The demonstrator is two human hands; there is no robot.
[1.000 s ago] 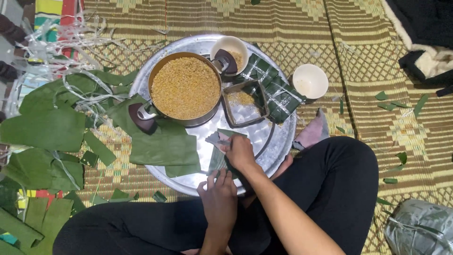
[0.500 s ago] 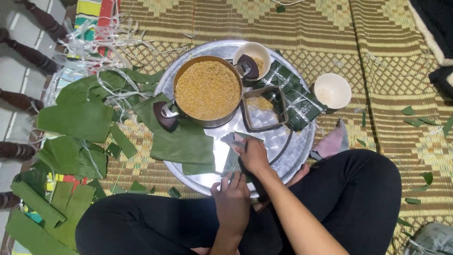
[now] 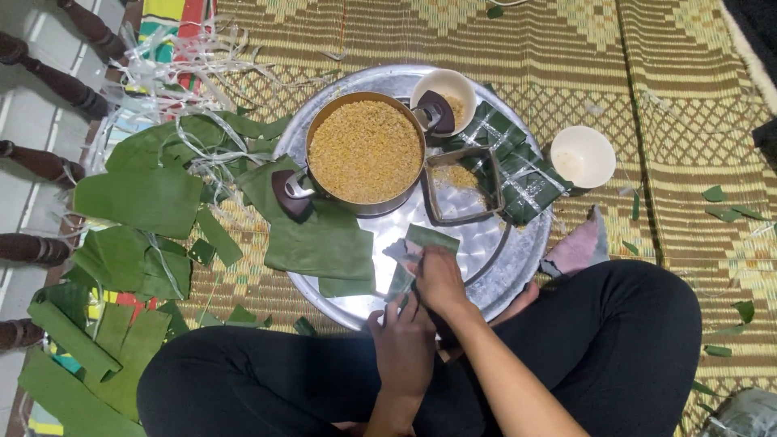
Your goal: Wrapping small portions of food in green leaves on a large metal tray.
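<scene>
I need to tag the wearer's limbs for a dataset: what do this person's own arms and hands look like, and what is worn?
Both arms are bare to the frame edge: no sleeves show. The left hand and right hand wear no gloves; no ring, watch or bracelet can be made out. The legs are in black trousers.

A woven straw mat (image 3: 664, 105) in tan and brown patterns covers the floor; dark turned furniture legs (image 3: 48, 77) stand at the far left.

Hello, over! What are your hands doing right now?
Both hands, left hand and right hand, grip folded green leaf strips over the metal tray. Pot of yellow grain beyond. Nothing blocking.
</scene>
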